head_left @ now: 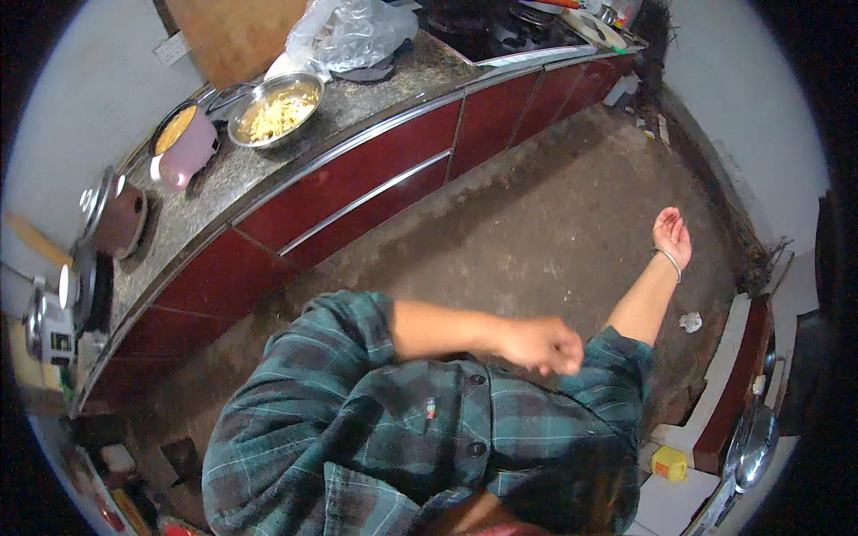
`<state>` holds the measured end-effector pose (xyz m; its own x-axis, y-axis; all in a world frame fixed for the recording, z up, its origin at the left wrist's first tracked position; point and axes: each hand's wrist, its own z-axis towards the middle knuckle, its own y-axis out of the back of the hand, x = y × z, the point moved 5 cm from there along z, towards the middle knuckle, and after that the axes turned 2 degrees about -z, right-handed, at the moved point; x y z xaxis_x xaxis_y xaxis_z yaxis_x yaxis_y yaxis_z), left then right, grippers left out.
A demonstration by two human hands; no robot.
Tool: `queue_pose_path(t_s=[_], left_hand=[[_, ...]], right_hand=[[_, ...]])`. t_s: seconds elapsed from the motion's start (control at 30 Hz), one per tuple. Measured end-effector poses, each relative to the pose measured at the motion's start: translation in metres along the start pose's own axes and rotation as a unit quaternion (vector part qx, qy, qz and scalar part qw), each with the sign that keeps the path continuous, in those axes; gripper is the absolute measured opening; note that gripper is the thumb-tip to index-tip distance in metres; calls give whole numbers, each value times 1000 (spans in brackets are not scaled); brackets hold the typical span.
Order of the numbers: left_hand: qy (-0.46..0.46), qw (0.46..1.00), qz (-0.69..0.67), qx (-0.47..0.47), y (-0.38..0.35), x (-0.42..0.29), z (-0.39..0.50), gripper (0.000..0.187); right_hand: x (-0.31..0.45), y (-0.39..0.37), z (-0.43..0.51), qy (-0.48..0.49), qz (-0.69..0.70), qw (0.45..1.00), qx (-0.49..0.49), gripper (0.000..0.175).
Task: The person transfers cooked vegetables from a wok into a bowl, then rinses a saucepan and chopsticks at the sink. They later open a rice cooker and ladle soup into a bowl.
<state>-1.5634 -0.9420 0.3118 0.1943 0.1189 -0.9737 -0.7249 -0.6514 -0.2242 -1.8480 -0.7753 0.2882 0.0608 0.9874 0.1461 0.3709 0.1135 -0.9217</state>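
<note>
My left hand point(544, 345) is bent across the front of a green and black plaid shirt point(442, 415), close to the right sleeve. Its fingers are curled and blurred, and whether they hold anything is unclear. Out to the right over the brown floor point(509, 234) reaches my right hand point(672, 234), palm showing, fingers slightly bent and apart, with nothing in it. A silver-coloured bangle point(670, 263) circles that wrist.
Along the stone counter point(355, 107) are a steel bowl of cut pale food point(278, 110), a pink pot point(191, 151), a plastic bag point(355, 33) and a black cooktop point(496, 27). Red cabinets point(355, 181) stand below. Crumpled white litter point(690, 322) and a yellow container point(669, 463) lie at right.
</note>
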Motion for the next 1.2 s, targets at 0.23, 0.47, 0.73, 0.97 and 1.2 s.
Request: queue_pose_path(t_s=[0.23,0.47,0.73,0.97,1.2], left_hand=[[95,864,20,-493,218,77,-166,10],[145,688,-166,-692,291,125,-280,16],[75,637,-162,-750,341,118,-278,10],[203,792,199,-540,383,147,-213,21],[456,775,-162,-406,398,224,-150,22]], right_hand=[[-51,-74,-121,-1,-179,936,303,11],[-132,15,-123,-138,-413,883,176,12],[-153,46,-49,-198,-403,884,126,10],[-150,36,19,-230,-344,904,107,11],[-69,53,-9,-84,-318,943,59,19]])
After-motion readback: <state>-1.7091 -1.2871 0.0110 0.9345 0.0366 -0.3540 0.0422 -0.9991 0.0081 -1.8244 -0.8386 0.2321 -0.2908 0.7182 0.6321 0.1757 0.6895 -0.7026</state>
